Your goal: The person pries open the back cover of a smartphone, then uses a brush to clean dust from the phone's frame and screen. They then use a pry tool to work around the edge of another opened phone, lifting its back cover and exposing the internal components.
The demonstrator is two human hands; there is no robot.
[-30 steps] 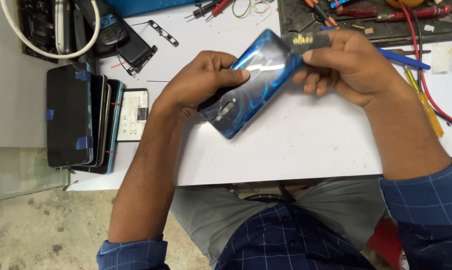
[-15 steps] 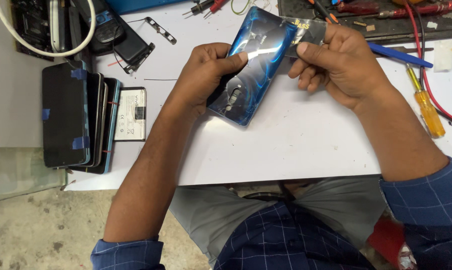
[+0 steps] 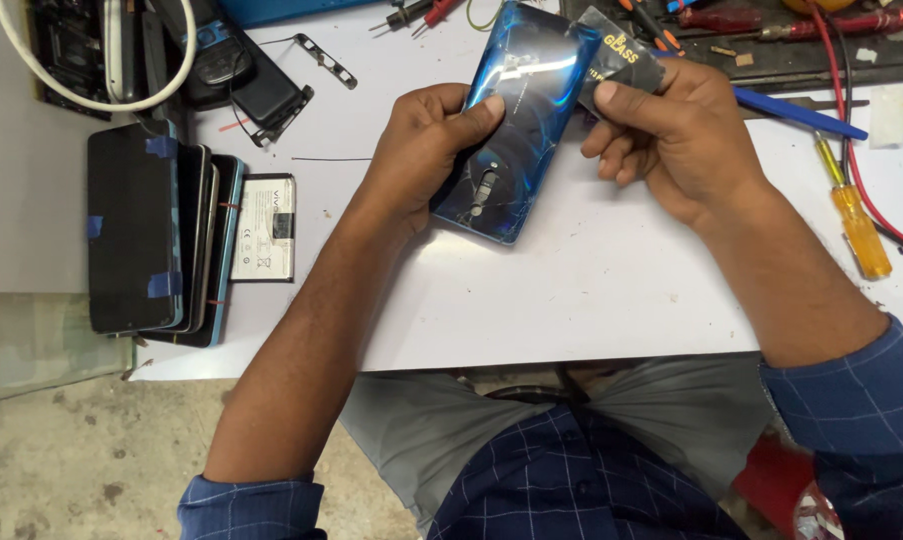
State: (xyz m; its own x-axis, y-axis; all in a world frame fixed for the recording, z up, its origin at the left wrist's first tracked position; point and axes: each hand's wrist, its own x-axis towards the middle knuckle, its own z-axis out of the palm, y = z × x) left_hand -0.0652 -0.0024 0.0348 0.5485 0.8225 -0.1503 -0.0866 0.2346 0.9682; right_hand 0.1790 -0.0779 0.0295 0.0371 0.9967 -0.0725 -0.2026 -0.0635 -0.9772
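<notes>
Blue glossy phone, back side up, cracks visible across the glass, held tilted above the far middle of the white table, lower corner near or on the surface, can't tell which. Left hand wraps the phone's left edge, thumb pressed on the back, fingers curled under. Right hand pinches a small dark plastic card with yellow print between thumb and fingers, card edge at the phone's upper right edge.

Risks, judged:
- cracked back could splinter further if the card is levered hard at the seam; shards near bare fingers.
- card may slip off the glossy edge and the right hand jab forward.
- left grip is one-sided; a twist could drop the phone onto the table.

Stack of dark phones and a loose white battery sit at the left edge, well apart. Yellow-handled screwdriver and blue tool lie at the far right, near the right wrist; an elbow sweep could knock them.
</notes>
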